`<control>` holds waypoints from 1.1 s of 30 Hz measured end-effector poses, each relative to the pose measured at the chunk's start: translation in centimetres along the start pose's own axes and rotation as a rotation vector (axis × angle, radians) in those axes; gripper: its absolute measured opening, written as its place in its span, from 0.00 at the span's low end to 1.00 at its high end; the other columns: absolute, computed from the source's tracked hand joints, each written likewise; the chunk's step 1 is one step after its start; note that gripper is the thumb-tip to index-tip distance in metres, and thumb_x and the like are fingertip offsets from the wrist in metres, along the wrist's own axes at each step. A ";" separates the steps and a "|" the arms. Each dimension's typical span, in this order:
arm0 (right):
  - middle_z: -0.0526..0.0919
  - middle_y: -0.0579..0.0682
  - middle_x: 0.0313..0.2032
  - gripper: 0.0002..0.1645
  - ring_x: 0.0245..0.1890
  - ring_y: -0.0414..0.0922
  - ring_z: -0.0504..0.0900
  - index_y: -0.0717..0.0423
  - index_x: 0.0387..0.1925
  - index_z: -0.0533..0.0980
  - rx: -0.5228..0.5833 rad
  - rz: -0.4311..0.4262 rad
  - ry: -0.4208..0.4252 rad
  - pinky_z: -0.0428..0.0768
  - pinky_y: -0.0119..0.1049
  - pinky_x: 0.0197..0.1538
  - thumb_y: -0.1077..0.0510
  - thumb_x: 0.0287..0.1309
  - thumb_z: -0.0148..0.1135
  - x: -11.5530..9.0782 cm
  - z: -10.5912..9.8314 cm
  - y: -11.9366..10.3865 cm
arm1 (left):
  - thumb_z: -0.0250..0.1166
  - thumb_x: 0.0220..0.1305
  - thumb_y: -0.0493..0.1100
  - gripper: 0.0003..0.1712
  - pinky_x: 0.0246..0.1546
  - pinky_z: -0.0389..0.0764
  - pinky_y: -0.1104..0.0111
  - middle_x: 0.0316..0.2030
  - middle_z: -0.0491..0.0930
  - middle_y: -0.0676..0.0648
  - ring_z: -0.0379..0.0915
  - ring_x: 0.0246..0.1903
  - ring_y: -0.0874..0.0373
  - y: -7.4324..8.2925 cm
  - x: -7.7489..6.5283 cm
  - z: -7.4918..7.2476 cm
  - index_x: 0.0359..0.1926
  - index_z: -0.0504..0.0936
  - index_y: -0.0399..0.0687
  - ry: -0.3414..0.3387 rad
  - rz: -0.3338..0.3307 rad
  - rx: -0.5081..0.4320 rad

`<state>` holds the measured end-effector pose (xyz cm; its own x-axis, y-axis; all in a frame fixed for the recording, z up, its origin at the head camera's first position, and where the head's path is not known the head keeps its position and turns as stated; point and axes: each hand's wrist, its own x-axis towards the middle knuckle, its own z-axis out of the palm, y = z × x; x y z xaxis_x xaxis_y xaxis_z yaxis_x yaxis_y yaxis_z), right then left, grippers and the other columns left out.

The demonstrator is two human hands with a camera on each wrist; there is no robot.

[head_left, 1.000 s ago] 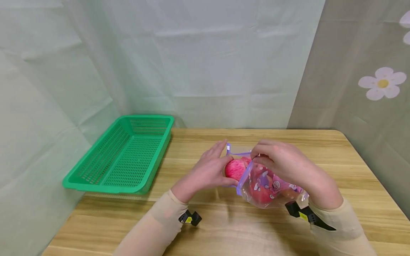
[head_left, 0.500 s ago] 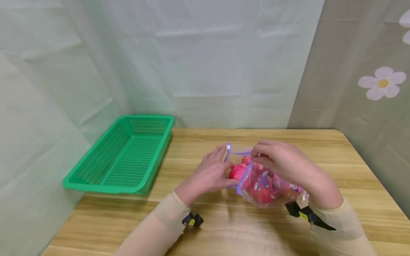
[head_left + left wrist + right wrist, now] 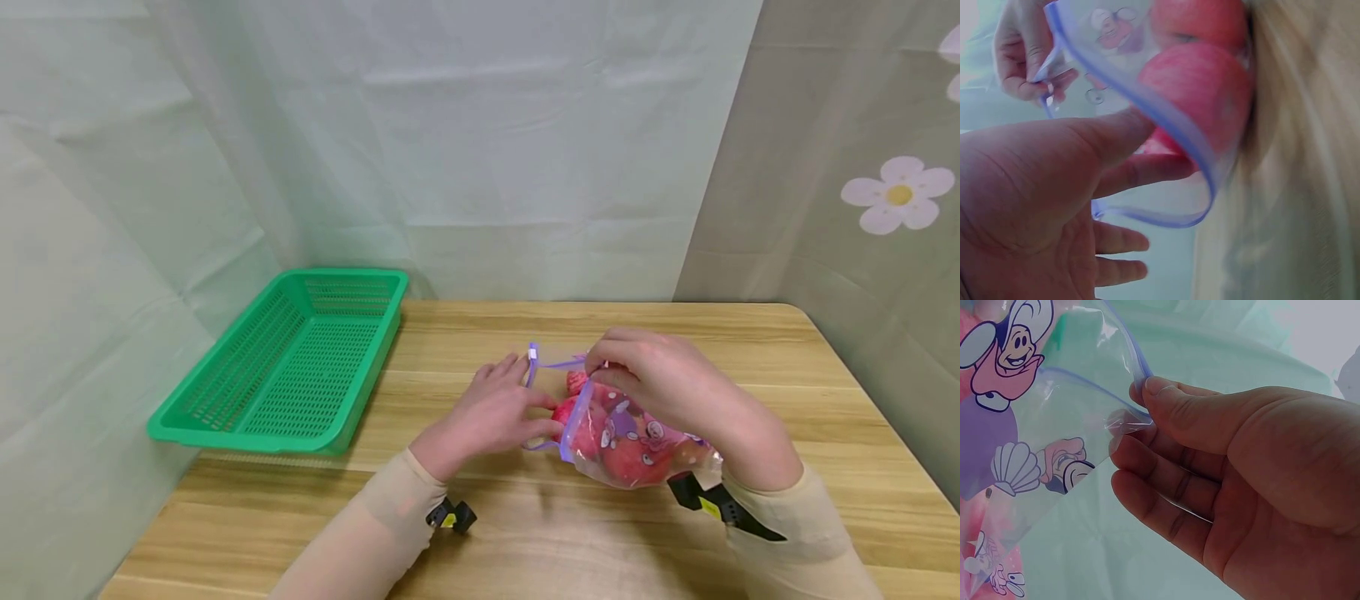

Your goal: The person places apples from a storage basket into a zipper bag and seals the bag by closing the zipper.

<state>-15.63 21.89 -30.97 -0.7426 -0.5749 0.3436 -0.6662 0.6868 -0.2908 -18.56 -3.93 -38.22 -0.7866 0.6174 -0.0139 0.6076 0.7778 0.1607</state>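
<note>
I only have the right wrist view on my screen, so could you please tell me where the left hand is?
Observer: The head view shows the left hand at the open mouth of the plastic bag.
Operator: Thank you; I only catch some red at the edge of my picture, so what is inside?
Observer: The left wrist view shows at least two red apples in it.
Operator: And is there any container nearby, please?
Observer: Yes, in the head view a green basket stands at the left of the wooden table.
</note>
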 end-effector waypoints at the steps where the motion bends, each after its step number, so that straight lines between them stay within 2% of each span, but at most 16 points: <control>1: 0.87 0.36 0.43 0.12 0.39 0.38 0.86 0.43 0.43 0.89 0.000 0.001 0.000 0.88 0.46 0.45 0.64 0.66 0.78 0.0 0.0 0.0 | 0.67 0.76 0.69 0.22 0.76 0.62 0.32 0.81 0.65 0.34 0.55 0.82 0.30 -0.1 0.0 -0.2 0.59 0.93 0.67 -0.007 0.002 -0.004; 3: 0.87 0.36 0.44 0.12 0.39 0.38 0.86 0.43 0.43 0.89 0.000 0.001 -0.001 0.88 0.46 0.45 0.64 0.66 0.79 0.0 0.0 0.0 | 0.69 0.77 0.65 0.18 0.76 0.62 0.33 0.79 0.69 0.37 0.58 0.81 0.33 -0.4 -0.1 -0.6 0.54 0.94 0.66 -0.001 0.004 -0.019; 5: 0.87 0.36 0.44 0.12 0.39 0.38 0.86 0.43 0.43 0.88 -0.004 -0.001 0.001 0.88 0.46 0.45 0.64 0.66 0.79 0.0 0.0 -0.1 | 0.71 0.76 0.61 0.12 0.76 0.65 0.36 0.74 0.76 0.40 0.66 0.78 0.38 -0.7 -0.1 -1.0 0.46 0.94 0.63 0.037 0.011 -0.038; 8: 0.87 0.36 0.44 0.12 0.38 0.37 0.85 0.43 0.43 0.88 -0.005 -0.002 0.002 0.88 0.45 0.44 0.64 0.66 0.78 0.0 0.0 -0.1 | 0.74 0.76 0.55 0.12 0.63 0.77 0.47 0.55 0.86 0.46 0.80 0.59 0.47 -1.2 -0.2 -1.8 0.35 0.87 0.58 0.138 0.004 -0.056; 10: 0.87 0.36 0.44 0.11 0.38 0.36 0.84 0.43 0.43 0.88 -0.006 -0.002 0.003 0.87 0.45 0.44 0.64 0.67 0.78 -0.1 0.1 -0.1 | 0.74 0.76 0.51 0.14 0.51 0.80 0.54 0.43 0.84 0.50 0.79 0.46 0.51 -1.6 -0.2 -2.2 0.33 0.82 0.56 0.215 -0.016 -0.058; 12: 0.87 0.36 0.44 0.11 0.37 0.36 0.84 0.43 0.44 0.88 -0.002 -0.002 -0.001 0.87 0.43 0.43 0.64 0.67 0.78 -0.1 0.1 -0.1 | 0.74 0.76 0.47 0.12 0.43 0.79 0.57 0.38 0.80 0.51 0.75 0.40 0.52 -2.1 -0.1 -2.4 0.35 0.81 0.54 0.288 -0.033 -0.052; 14: 0.87 0.36 0.44 0.11 0.37 0.36 0.84 0.43 0.44 0.89 0.000 -0.001 -0.004 0.87 0.43 0.43 0.63 0.68 0.77 -0.1 0.2 -0.1 | 0.74 0.76 0.41 0.06 0.43 0.81 0.56 0.41 0.81 0.48 0.78 0.42 0.49 -2.5 0.0 -2.4 0.44 0.83 0.51 0.351 -0.031 -0.041; 15: 0.87 0.36 0.44 0.10 0.37 0.36 0.83 0.43 0.44 0.89 0.002 0.000 -0.006 0.87 0.42 0.42 0.63 0.68 0.77 -0.1 0.3 -0.1 | 0.73 0.75 0.38 0.08 0.45 0.82 0.55 0.43 0.82 0.47 0.79 0.44 0.48 -2.7 0.1 -2.4 0.50 0.84 0.50 0.374 -0.022 -0.037; 16: 0.87 0.36 0.44 0.10 0.37 0.36 0.83 0.43 0.44 0.89 0.004 0.000 -0.007 0.87 0.42 0.42 0.63 0.68 0.77 -0.1 0.3 -0.1 | 0.73 0.74 0.35 0.14 0.48 0.83 0.55 0.46 0.82 0.45 0.80 0.47 0.47 -2.9 0.3 -2.3 0.56 0.84 0.50 0.389 -0.008 -0.036; 18: 0.87 0.36 0.43 0.11 0.37 0.36 0.84 0.43 0.44 0.89 0.004 0.003 -0.007 0.87 0.42 0.42 0.64 0.68 0.78 -0.2 0.4 -0.2 | 0.71 0.73 0.31 0.27 0.53 0.84 0.52 0.53 0.83 0.43 0.81 0.54 0.44 -3.1 0.7 -2.1 0.69 0.82 0.53 0.395 0.024 -0.027; 21: 0.87 0.36 0.42 0.12 0.37 0.35 0.84 0.43 0.44 0.89 0.003 0.010 -0.005 0.88 0.41 0.43 0.64 0.66 0.79 -0.3 0.6 -0.2 | 0.67 0.74 0.27 0.35 0.57 0.83 0.53 0.56 0.84 0.43 0.80 0.57 0.45 -3.4 1.5 -1.7 0.75 0.80 0.59 0.367 0.072 -0.003; 27: 0.87 0.36 0.43 0.13 0.39 0.37 0.86 0.43 0.45 0.89 0.000 0.003 0.000 0.88 0.44 0.45 0.64 0.66 0.79 -0.3 0.6 -0.5 | 0.66 0.75 0.28 0.30 0.59 0.83 0.52 0.58 0.86 0.47 0.81 0.58 0.46 -3.9 2.6 -1.1 0.69 0.86 0.61 0.303 0.113 0.033; 33: 0.88 0.37 0.43 0.13 0.41 0.38 0.87 0.43 0.45 0.89 -0.009 -0.004 0.003 0.89 0.44 0.46 0.64 0.65 0.79 -0.3 0.5 -0.6 | 0.72 0.73 0.31 0.22 0.60 0.82 0.50 0.54 0.90 0.49 0.85 0.56 0.48 -4.1 3.0 -1.0 0.61 0.90 0.57 0.317 0.135 0.028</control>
<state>-15.06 21.44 -31.40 -0.7396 -0.5763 0.3476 -0.6686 0.6883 -0.2814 -23.48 -5.40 -37.98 -0.6910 0.6513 0.3138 0.7082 0.6969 0.1131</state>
